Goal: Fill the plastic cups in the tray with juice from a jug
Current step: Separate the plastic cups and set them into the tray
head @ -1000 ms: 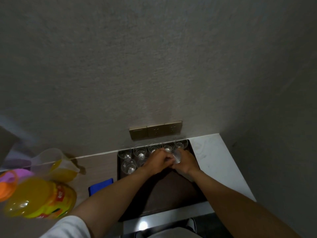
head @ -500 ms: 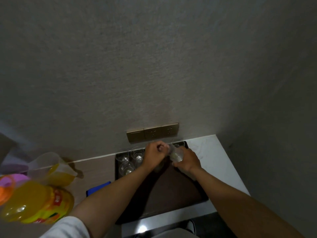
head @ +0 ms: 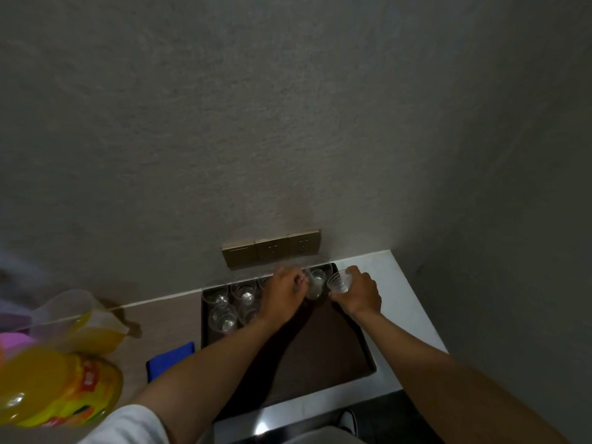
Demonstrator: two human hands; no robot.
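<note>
A dark brown tray [head: 323, 344] lies on the counter against the wall. Several clear plastic cups [head: 222, 318] stand empty along its far edge and left side. My left hand [head: 285, 294] pinches a clear cup [head: 314, 285] over the tray's far row. My right hand [head: 358, 293] holds a stack of clear cups [head: 340, 281] tilted on its side, just right of that cup. A clear jug [head: 80, 322] with orange juice in its bottom stands on the counter at the left.
A large juice bottle [head: 54, 389] with a yellow label stands at the near left. A blue cloth [head: 169, 360] lies beside the tray's left edge. Gold wall sockets [head: 272, 248] sit just above the tray. The white counter [head: 410, 302] ends at the right.
My hands have drawn apart: the right hand pulled the cup stack to the right while the left hand kept one cup over the far row. The view has shifted a little.
</note>
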